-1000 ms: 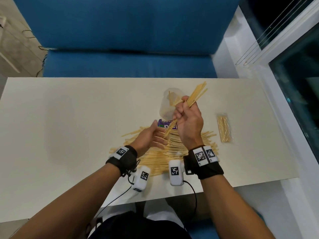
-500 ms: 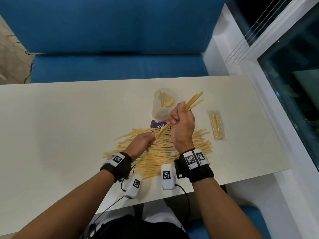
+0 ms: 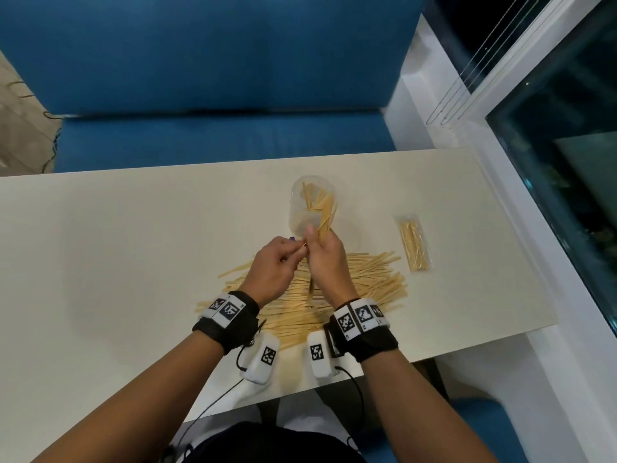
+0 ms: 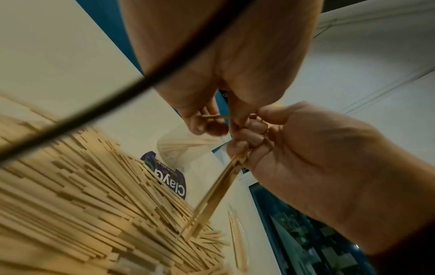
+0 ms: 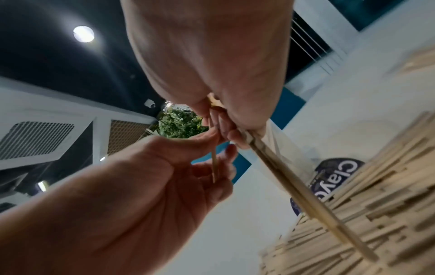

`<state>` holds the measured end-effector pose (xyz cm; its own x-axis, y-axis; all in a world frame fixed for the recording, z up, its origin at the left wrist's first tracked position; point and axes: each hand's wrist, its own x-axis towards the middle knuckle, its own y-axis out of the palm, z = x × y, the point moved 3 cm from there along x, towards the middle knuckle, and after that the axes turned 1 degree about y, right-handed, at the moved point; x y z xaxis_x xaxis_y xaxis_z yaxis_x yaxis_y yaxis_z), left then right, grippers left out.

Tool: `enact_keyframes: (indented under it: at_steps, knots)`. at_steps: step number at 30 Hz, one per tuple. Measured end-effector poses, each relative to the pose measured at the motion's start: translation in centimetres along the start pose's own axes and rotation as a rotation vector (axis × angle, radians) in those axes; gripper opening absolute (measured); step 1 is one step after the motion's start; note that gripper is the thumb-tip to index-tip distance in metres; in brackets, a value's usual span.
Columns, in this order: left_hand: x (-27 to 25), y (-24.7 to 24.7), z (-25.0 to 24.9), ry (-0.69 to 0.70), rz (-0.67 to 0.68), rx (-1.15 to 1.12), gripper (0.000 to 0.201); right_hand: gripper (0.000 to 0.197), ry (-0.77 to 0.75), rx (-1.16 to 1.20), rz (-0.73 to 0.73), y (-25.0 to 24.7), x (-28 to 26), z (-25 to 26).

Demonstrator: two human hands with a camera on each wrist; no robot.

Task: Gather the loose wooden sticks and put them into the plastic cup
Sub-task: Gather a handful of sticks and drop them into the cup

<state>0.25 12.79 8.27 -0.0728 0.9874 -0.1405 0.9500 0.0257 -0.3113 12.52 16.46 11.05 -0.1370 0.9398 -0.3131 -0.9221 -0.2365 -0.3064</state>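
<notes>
— What do your hands hold at this moment?

— My right hand point(image 3: 325, 259) has its fingers curled tight around a bundle of wooden sticks point(image 4: 213, 193). The bundle stands steep; its lower ends point down at the pile of loose sticks point(image 3: 364, 279) on the desk point(image 3: 117, 248), and its upper ends rise in front of the plastic cup point(image 3: 300, 208). My left hand point(image 3: 273, 265) is just beside the right one, almost touching it — the thumb and fingers pinch a single stick point(image 5: 214, 167), and the other fingers are loosely bent.

— Where is the cup, and the sticks?

— The clear cup stands on the desk just behind my hands, and already some sticks lean inside it. Whether the bundle's top is inside the cup or only before it, I cannot tell. The loose pile lies spread under and around my wrists, toward the near edge of the desk.

— Anything else there?

— A small purple label with the letters "Clay" point(image 4: 173, 178) lies at the foot of the cup, partly under the pile. To the right, well apart from the pile, lies a clear packet of sticks point(image 3: 414, 242). Behind the desk is a blue sofa point(image 3: 213, 78).
</notes>
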Motion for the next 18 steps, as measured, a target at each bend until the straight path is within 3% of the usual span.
enact_keyframes:
  at_steps: [4,8,11,13,15,18]
  knots:
    - [-0.6,-0.1,0.3,-0.063,0.041,-0.113,0.026,0.041,-0.053,0.033,-0.062,-0.2,-1.0,0.8]
    - [-1.0,0.8,0.7,-0.453,0.081,-0.573,0.051,0.044,-0.08,0.095,-0.14,-0.7,-1.1,1.5]
    - [-1.5,1.8,0.0,-0.724,0.203,-0.92,0.064,0.044,-0.082,0.193,-0.203,-0.4,-1.1,1.9]
    - [-1.7,2.3,-0.7,-0.812,0.261,-1.117,0.054,0.041,-0.146,0.255,-0.237,0.0,-1.6,2.5]
    - [-1.5,2.4,-1.1,-0.832,0.197,-1.244,0.036,0.039,-0.208,0.318,-0.251,0.4,-2.4,3.2]
    - [-0.8,1.9,-0.4,-0.831,0.082,-1.284,0.032,0.038,-0.232,0.353,-0.253,0.6,-3.2,3.0]
